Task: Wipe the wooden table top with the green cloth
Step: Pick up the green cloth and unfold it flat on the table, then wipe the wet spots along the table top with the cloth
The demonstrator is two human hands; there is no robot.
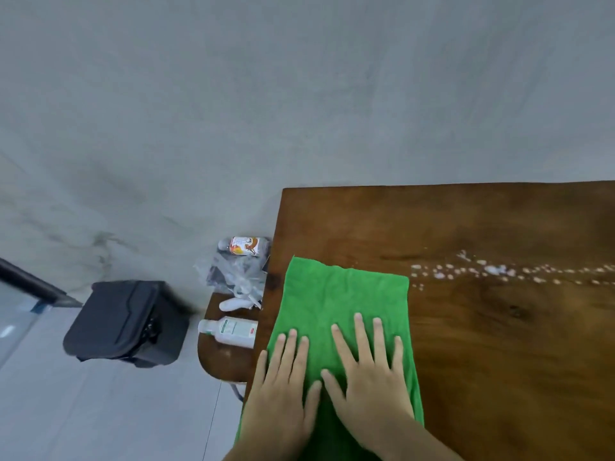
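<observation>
Both hands, left [283, 390] and right [369, 377], press flat, fingers apart, on the green cloth [336, 301] atop the bench [499, 361]; bottle [229, 331] labels unreadable.

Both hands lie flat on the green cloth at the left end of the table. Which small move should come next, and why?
Probably slide the green cloth to the right, both palms pressing. The left hand and right hand lie flat on it, and the white droplets on the wooden table top sit just beyond its right edge, not yet wiped.
</observation>
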